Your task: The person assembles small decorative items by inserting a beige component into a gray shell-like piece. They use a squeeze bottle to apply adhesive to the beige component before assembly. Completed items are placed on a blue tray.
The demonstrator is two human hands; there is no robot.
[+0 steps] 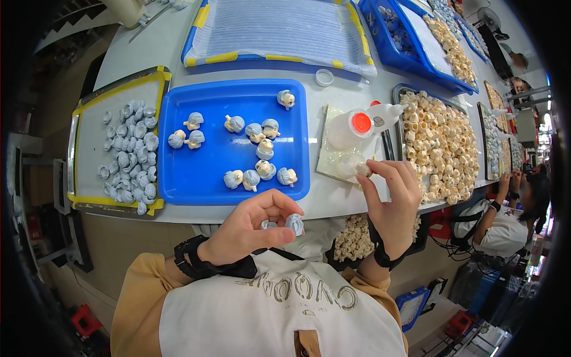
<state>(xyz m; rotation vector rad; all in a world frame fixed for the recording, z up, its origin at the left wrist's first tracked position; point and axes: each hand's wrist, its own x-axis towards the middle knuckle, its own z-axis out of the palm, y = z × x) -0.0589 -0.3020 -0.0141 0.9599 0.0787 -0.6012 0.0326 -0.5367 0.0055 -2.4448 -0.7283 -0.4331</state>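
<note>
My left hand [244, 233] curls around small blue-grey hair pieces; one hair piece [294, 224] sits at the fingertips and another [269, 225] shows in the palm. Thumb and forefinger of my right hand [394, 205] pinch a small cream doll head [364, 170], partly hidden by the fingers. It is at the edge of a small clear cup [350, 162], and I cannot tell whether they touch. Behind the cup stands a white bottle [350, 130] with a red top. In the blue tray [202, 169] lie several doll heads [266, 169] with blue-grey hair on.
At left, a yellow-taped tray [89, 160] holds loose hair pieces. A tray of cream heads [440, 149] stands at right, beside a nozzle bottle [386, 114]. Farther back are a lined tray [276, 30] and a blue bin [386, 47]. Another person [496, 217] sits far right.
</note>
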